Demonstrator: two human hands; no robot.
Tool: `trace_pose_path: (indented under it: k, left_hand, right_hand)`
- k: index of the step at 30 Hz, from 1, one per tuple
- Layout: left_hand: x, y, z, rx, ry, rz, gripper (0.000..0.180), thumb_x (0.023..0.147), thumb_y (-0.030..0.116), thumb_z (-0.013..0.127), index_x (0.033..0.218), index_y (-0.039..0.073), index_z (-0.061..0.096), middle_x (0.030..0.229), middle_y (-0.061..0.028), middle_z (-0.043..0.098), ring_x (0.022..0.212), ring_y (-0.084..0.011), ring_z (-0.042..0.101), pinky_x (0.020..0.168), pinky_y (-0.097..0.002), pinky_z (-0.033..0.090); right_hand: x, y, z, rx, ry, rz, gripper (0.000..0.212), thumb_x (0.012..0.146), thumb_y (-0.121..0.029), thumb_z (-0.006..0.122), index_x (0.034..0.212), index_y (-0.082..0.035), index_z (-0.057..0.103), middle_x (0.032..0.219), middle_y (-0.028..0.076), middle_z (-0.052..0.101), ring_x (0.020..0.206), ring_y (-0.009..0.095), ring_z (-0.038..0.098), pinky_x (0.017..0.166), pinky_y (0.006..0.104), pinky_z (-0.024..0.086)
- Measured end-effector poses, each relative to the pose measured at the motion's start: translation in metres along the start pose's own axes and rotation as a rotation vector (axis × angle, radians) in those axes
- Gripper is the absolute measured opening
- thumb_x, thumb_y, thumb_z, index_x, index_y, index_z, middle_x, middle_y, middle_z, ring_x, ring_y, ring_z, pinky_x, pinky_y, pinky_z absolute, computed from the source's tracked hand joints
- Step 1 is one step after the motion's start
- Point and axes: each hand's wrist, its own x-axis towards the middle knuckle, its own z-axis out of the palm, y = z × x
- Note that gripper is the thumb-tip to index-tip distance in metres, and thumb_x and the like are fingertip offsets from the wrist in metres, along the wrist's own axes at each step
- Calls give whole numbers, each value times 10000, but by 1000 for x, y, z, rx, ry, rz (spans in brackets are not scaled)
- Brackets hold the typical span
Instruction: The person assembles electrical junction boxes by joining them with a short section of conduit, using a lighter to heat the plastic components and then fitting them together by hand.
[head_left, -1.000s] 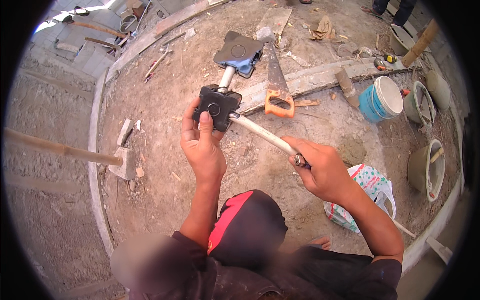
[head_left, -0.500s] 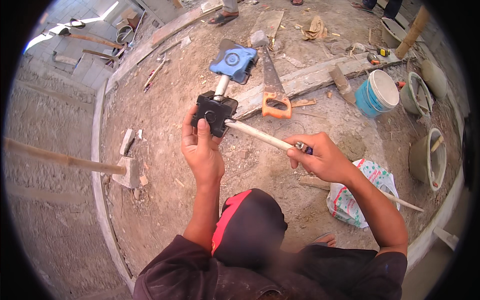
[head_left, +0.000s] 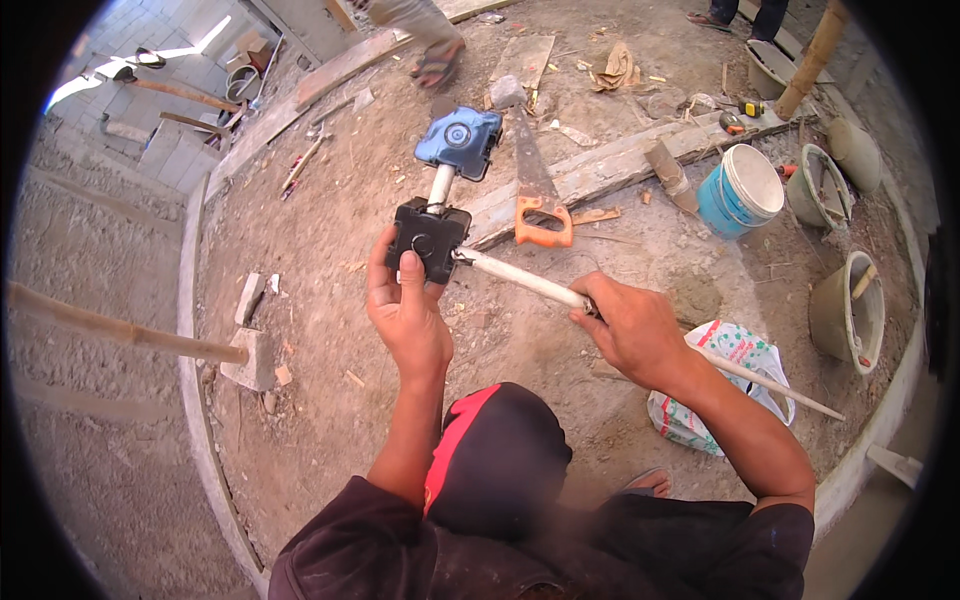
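Observation:
My left hand [head_left: 408, 310] is closed round a black square junction box [head_left: 424, 243], its thumb on the front face. A short white pipe [head_left: 441, 186] joins that box to a blue square junction box [head_left: 458, 138] above it. From the black box's right side runs a long white conduit pipe [head_left: 525, 279]. My right hand [head_left: 637, 330] is wrapped round this pipe, which shows again beyond the wrist and ends at the right. A small dark and metal item sits by the right fingertips, mostly hidden. Below the pipe's far part lies a white printed plastic bag [head_left: 690, 425].
An orange-handled handsaw [head_left: 543, 225] lies beyond the pipe, beside a long timber board [head_left: 610, 170]. A blue-and-white bucket [head_left: 735, 195] and grey buckets [head_left: 835, 310] stand at right. At left, a bamboo pole [head_left: 130, 325] meets a concrete block [head_left: 250, 360]. A person's sandalled foot [head_left: 437, 65] is at the top.
My right hand has turned and wrapped further round the pipe; the small metal-topped item at its fingers is now mostly covered. At the top, another person's leg has come further into view.

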Motion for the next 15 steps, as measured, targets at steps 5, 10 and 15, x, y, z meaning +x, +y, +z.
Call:
trace_pose_path:
  k: [5, 10, 15]
  left_hand:
    - [-5, 4, -1, -24, -21, 15, 403, 1019, 85, 588, 1398, -5, 484, 1283, -142, 591, 1092, -206, 654, 877, -353, 597]
    - [-4, 4, 2, -16, -61, 35, 511, 1006, 76, 596, 1468, -9, 395, 1356, -155, 533, 1179, -229, 619, 914, -365, 586]
    - [-3, -1, 7, -50, -43, -31, 506, 1009, 62, 584, 1469, -10, 388, 1377, -151, 516, 1191, -228, 611, 921, -373, 585]
  right_hand:
    - [2, 9, -11, 230, -182, 107, 200, 939, -206, 667, 1066, -70, 592, 844, 155, 651, 750, 370, 640, 672, 473, 487]
    - [-4, 6, -3, 100, -67, 52, 198, 942, -201, 661, 1070, -69, 586, 835, 159, 645, 764, 363, 642, 663, 482, 483]
    - [-9, 11, 8, -133, 91, -47, 224, 943, -214, 660, 1058, -48, 563, 807, 162, 645, 770, 369, 646, 647, 492, 484]
